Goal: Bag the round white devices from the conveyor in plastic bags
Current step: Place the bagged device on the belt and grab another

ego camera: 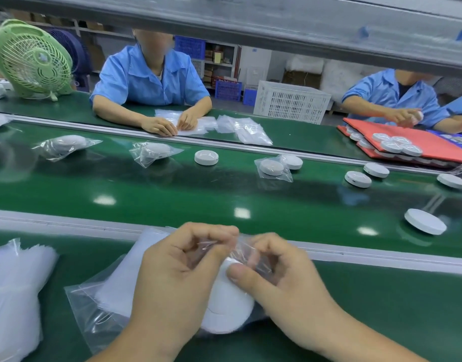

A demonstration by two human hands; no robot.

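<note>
A round white device (228, 304) lies between my hands on the near green ledge, inside a clear plastic bag (240, 250). My left hand (172, 280) pinches the bag's open end from the left. My right hand (279, 275) pinches it from the right, thumb pressed on the device's top. Both hands cover much of the device. On the green conveyor (172, 189) lie bare devices: one at mid-belt (206, 157), one near the right (425, 221), others at the far right (357, 179). Bagged devices (152, 152) lie further left.
Stacks of empty bags lie at my left (13, 291) and under my left hand (114, 291). Across the belt two people in blue handle bags (248, 129) and devices on red trays (418, 145). A green fan (31, 60) and white crate (291, 101) stand behind.
</note>
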